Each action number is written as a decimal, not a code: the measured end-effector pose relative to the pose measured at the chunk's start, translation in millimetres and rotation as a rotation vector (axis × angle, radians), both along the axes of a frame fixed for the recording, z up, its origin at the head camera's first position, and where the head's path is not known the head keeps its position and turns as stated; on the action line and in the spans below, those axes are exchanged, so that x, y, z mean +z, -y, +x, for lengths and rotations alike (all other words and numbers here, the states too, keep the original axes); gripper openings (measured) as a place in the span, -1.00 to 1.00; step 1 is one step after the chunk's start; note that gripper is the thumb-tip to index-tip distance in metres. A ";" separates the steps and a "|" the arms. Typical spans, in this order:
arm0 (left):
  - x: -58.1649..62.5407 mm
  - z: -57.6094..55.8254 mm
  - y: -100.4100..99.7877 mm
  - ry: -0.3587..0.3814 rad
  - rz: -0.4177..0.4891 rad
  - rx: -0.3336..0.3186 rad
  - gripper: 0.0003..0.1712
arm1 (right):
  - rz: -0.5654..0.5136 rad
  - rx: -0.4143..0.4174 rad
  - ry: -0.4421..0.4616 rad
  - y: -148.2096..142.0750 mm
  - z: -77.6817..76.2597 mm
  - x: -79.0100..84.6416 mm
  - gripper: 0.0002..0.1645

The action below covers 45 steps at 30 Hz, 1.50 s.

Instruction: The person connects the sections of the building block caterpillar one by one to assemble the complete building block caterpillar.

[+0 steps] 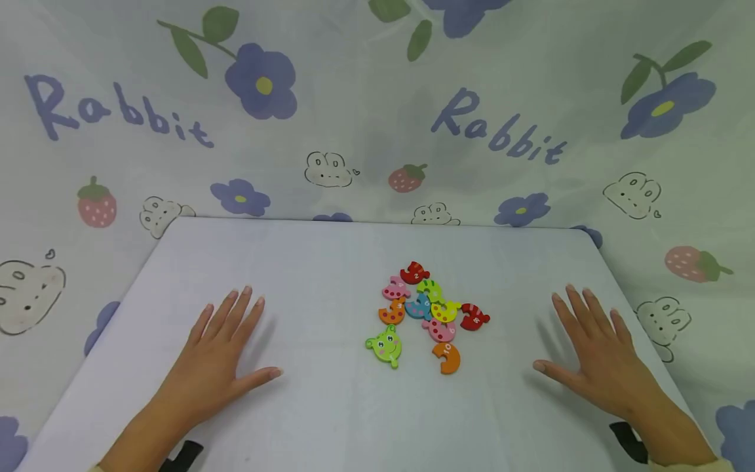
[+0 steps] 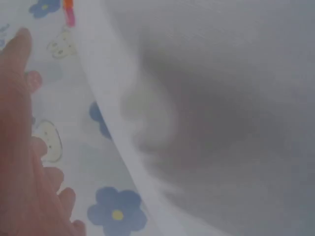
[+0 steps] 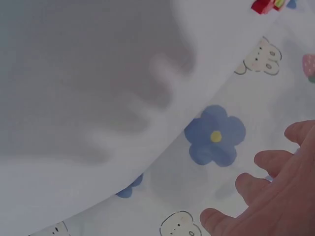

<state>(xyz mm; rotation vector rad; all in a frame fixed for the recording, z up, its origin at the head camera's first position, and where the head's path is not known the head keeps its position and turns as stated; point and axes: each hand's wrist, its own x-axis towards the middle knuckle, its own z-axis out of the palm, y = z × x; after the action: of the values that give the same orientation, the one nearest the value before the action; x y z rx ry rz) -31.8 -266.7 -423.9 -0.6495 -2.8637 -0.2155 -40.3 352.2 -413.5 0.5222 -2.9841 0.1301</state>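
A loose cluster of small, brightly coloured puzzle pieces lies on the white tabletop, right of centre in the head view. A green face piece (image 1: 386, 347) with two ears sits at its lower left, and a curved orange piece (image 1: 450, 359) marked 10 is at the bottom. Pink, blue, yellow, lime and red pieces (image 1: 474, 317) make up the rest, some touching or overlapping. My left hand (image 1: 212, 367) is spread palm down to the left of them, holding nothing. To their right my right hand (image 1: 607, 364) is likewise spread, fingers straight, apart from the pieces.
The white table (image 1: 318, 406) has its far edge against a patterned curtain (image 1: 366, 118) with flowers, strawberries and rabbits. Dark straps (image 1: 628, 441) show beneath both wrists. In the right wrist view, a bit of a red piece (image 3: 262, 6) appears at the top edge.
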 end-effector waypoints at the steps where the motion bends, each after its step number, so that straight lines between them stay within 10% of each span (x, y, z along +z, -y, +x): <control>1: 0.4 -1.4 -3.4 0.003 0.001 -0.008 0.33 | 0.002 0.000 0.001 0.7 -0.4 0.2 0.50; 23: -2.4 -40.1 -133.7 0.106 -0.063 -0.397 -0.14 | -0.065 0.029 0.017 22.9 -7.8 15.0 0.44; 45: -9.1 -56.7 -169.5 0.068 -0.081 -0.631 -0.57 | -0.099 0.068 0.006 45.1 -12.9 20.4 0.06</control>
<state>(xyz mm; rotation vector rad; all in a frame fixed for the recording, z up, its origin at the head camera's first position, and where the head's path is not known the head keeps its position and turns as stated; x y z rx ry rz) -88.5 -97.2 -433.0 -1.5721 -2.6419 -0.2114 -53.2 307.1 -393.1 0.6121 -2.9481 0.2848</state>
